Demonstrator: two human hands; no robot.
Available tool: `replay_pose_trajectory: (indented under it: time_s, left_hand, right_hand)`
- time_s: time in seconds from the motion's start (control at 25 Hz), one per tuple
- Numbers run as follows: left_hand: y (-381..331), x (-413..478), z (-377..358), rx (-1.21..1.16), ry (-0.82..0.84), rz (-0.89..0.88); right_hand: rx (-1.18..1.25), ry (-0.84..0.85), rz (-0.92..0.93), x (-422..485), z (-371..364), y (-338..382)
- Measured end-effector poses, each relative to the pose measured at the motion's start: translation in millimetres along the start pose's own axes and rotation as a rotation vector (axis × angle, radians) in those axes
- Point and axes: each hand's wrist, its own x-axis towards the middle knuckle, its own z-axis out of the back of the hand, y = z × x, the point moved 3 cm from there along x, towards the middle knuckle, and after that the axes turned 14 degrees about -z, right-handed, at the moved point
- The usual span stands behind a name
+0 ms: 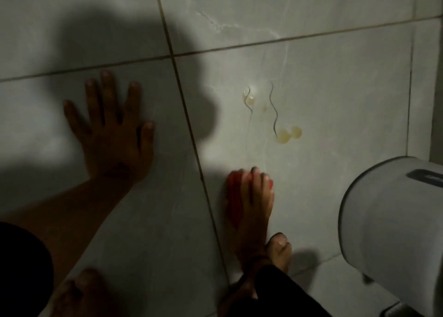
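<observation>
The left hand (pixel 112 144) lay spread on the floor (pixel 155 220). The right hand (pixel 254 204) gripped a red sponge (pixel 233 194), stains (pixel 285 134) at one o'clock.

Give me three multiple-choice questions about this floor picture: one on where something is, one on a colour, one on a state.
1. Where are the yellow stains?
A. on the floor beyond the right hand
B. under a rug
C. on a shelf

2. What colour is the sponge under the right hand?
A. blue
B. red
C. green

3. How is the left hand?
A. fisted
B. holding a brush
C. flat on the floor, fingers spread

Answers:
1 A, the stains lie ahead of that hand.
2 B, red shows beside the fingers.
3 C, it lies palm down and holds nothing.
</observation>
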Motion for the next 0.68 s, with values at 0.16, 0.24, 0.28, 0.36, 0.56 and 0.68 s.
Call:
replay_pose_trajectory:
  time_s: [0.16, 0.24, 0.28, 0.36, 0.56, 0.68]
  left_hand:
    - [0.2, 0.0, 0.8, -0.019, -0.002, 0.004]
    - [-1.1, 0.1, 1.1, -0.025, -0.007, 0.008]
    - [-1.2, 0.1, 1.6, -0.021, -0.010, 0.014]
    - [-1.2, -0.4, 1.4, -0.031, -0.015, 0.008]
    - [-1.9, 0.6, 0.5, -0.051, -0.027, 0.000]
    - [-2.2, -0.7, 3.1, -0.058, -0.039, 0.009]
  right_hand:
    - [0.061, -0.014, 0.020, 22.6, 0.0, 27.6]
    - [0.010, 0.089, 0.170, -0.8, -1.0, 3.8]
    - [0.003, 0.109, 0.126, 3.1, 2.8, -21.2]
    - [-0.019, 0.044, -0.097, 49.9, 14.2, -57.5]
    - [0.110, -0.112, -0.110, 159.2, 44.7, 2.4]
    - [0.053, 0.004, -0.005, 127.5, 47.9, -21.6]
